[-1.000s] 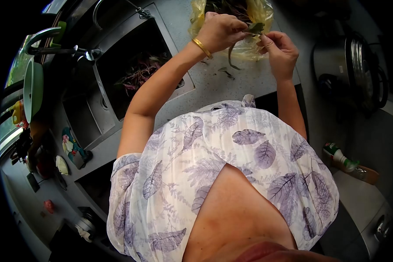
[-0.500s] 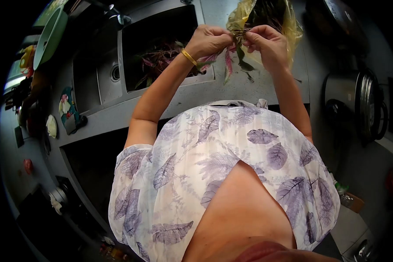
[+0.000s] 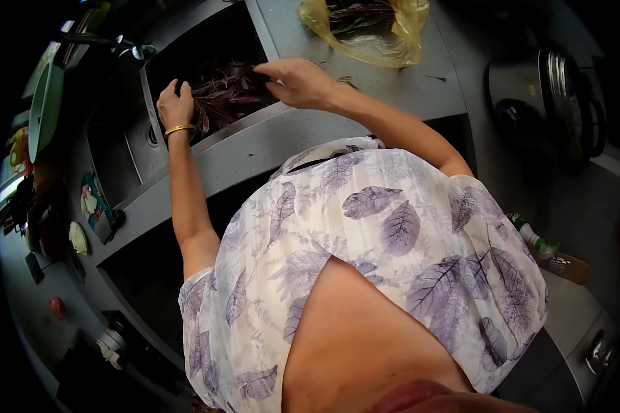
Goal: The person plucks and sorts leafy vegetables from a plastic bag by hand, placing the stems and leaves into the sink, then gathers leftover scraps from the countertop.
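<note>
A heap of dark purple-red leafy greens (image 3: 227, 100) lies in the right sink basin (image 3: 264, 31). My left hand (image 3: 176, 107) is at the heap's left side, its fingers apart and partly hidden among the leaves. Over the basin's right edge, my right hand (image 3: 297, 81) has thumb and forefinger spread beside the leaves, with nothing visible between them. More of the same dark leaves (image 3: 362, 15) sit in a yellow plastic bag (image 3: 408, 45) on the counter.
A bare steel basin (image 3: 114, 162) with a drain adjoins on the left, below a faucet (image 3: 134, 50). Loose leaf scraps (image 3: 348, 82) lie on the counter (image 3: 420, 89). A green basin (image 3: 46, 113) stands far left, a metal cooker (image 3: 523, 82) at right.
Both hands have moved left from beside the yellow bag to the sink, and the sprig they were pinching is no longer in them. The view has shifted to the right.
</note>
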Tool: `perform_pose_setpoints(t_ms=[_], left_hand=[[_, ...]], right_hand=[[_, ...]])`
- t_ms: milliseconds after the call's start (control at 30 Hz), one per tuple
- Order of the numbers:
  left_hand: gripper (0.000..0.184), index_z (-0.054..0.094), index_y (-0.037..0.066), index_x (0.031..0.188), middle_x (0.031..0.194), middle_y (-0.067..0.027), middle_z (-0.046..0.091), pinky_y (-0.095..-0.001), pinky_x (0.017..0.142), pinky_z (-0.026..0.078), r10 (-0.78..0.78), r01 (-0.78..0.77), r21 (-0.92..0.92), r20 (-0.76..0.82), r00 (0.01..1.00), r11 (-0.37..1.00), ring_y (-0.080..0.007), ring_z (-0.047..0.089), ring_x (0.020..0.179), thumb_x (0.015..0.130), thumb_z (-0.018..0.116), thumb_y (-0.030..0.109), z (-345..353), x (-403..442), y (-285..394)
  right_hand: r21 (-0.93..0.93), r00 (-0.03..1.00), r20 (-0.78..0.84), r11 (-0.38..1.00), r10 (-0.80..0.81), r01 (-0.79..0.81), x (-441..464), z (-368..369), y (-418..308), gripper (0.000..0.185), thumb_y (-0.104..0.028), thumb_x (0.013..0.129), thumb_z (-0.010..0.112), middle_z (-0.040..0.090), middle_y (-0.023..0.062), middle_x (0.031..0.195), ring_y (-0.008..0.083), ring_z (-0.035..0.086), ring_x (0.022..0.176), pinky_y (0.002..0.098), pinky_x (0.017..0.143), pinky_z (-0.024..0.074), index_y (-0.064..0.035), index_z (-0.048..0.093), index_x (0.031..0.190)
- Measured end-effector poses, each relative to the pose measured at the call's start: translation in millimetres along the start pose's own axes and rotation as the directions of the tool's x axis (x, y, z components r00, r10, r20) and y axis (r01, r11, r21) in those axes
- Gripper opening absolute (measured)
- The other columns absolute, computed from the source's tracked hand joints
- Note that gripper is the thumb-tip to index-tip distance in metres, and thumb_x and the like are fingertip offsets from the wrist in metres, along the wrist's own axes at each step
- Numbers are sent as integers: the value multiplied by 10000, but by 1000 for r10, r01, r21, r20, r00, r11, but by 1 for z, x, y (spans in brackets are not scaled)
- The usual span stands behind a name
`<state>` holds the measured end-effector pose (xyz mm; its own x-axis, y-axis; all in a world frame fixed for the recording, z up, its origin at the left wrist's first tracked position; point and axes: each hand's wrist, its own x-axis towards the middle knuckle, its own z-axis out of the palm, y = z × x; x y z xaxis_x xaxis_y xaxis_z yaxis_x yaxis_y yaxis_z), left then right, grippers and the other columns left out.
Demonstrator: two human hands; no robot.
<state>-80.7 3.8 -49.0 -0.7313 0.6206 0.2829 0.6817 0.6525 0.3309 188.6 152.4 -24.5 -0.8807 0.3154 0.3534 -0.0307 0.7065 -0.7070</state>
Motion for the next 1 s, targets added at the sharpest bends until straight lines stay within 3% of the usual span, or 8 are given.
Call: perform_pose_setpoints(t_ms=[167, 200, 267, 533, 633, 733, 833, 1000], left_hand=[[245, 684, 34, 913, 920, -151, 658, -351, 795, 482, 315, -241, -371, 153, 937, 897, -296, 625, 867, 813, 577, 229, 16, -38, 92], [241, 682, 28, 911, 913, -152, 658, -351, 803, 477, 387, -284, -414, 191, 902, 865, -297, 621, 879, 812, 570, 217, 29, -41, 98], [255, 680, 34, 921, 914, -157, 652, -369, 806, 475, 396, -222, -467, 316, 862, 856, -311, 614, 880, 802, 566, 228, 44, -43, 109], [365, 630, -25, 917, 934, -209, 609, -421, 815, 437, 385, -346, -181, 279, 880, 921, -368, 561, 906, 796, 617, 319, 83, -48, 110], [425, 617, -35, 943, 937, -214, 601, -399, 807, 454, 337, -298, -159, 393, 856, 941, -360, 575, 879, 793, 656, 360, 67, -80, 133], [318, 594, -12, 883, 986, -215, 576, -433, 807, 424, 499, -316, -433, 419, 758, 844, -381, 535, 913, 797, 644, 291, 68, -114, 151], [293, 633, -10, 965, 901, -175, 626, -379, 732, 477, 674, -450, -623, 174, 718, 640, -338, 594, 824, 839, 633, 254, 66, -114, 178], [197, 658, 9, 942, 767, -120, 644, -316, 611, 481, 627, -169, -695, 482, 612, 699, -257, 614, 661, 837, 635, 173, 11, -77, 193]], right_hand=[[-121, 950, -181, 953, 253, -277, -100, -42, 53, 160, -62, 793, 606, 665, 158, 856, 261, 658, 755, 313, 662, 522, -5, 660, 932], [-128, 924, -278, 944, 261, -305, -119, -53, 69, 164, -105, 775, 577, 641, 156, 866, 322, 623, 771, 386, 701, 505, -19, 640, 900], [-357, 884, -316, 820, 345, -448, -145, -79, 96, 198, -89, 778, 583, 626, 161, 914, 326, 614, 834, 383, 720, 501, -22, 620, 960], [-461, 766, -314, 615, 560, -639, -146, -93, 126, 188, -113, 784, 612, 596, 166, 975, 360, 581, 898, 430, 753, 477, -50, 583, 958], [-453, 825, -183, 699, 535, -553, -150, -86, 132, 143, -104, 787, 597, 594, 153, 930, 362, 586, 847, 434, 715, 471, -56, 574, 919], [-330, 910, -225, 852, 348, -407, -145, -71, 108, 105, -95, 794, 568, 591, 141, 876, 357, 587, 805, 427, 675, 470, -71, 576, 897], [-363, 943, -121, 870, 310, -333, -123, -49, 71, 102, -101, 826, 542, 605, 124, 870, 338, 593, 784, 412, 640, 475, -114, 601, 908], [-478, 965, -103, 839, 241, -260, -110, -41, 63, 56, -143, 773, 618, 617, 102, 802, 289, 626, 727, 398, 576, 489, -90, 600, 774]])
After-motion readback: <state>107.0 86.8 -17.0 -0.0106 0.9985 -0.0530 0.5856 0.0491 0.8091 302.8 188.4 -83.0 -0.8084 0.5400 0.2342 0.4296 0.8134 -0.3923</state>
